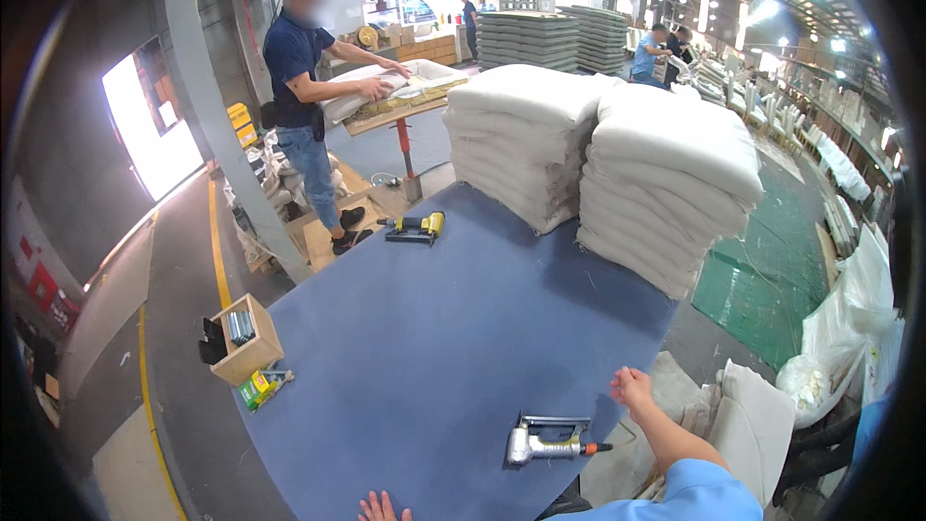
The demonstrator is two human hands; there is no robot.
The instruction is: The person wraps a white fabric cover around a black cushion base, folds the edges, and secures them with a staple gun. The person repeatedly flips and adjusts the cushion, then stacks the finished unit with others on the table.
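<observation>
My left hand lies at the near edge of the blue-covered table, its fingers spread and nothing in them. Only the fingers show; the rest is cut off by the lower edge of the view. My right hand is over the table's right edge with its fingers curled in, and no object shows in it. Closest to it on the table is a silver staple gun with a red and black hose fitting. A yellow and black staple gun rests at the far side.
Two tall stacks of white cushions stand at the far right of the table. At its left edge are a wooden box of staple strips and a small green-yellow box. White cloth lies beside my right arm. A co-worker handles padding beyond the table.
</observation>
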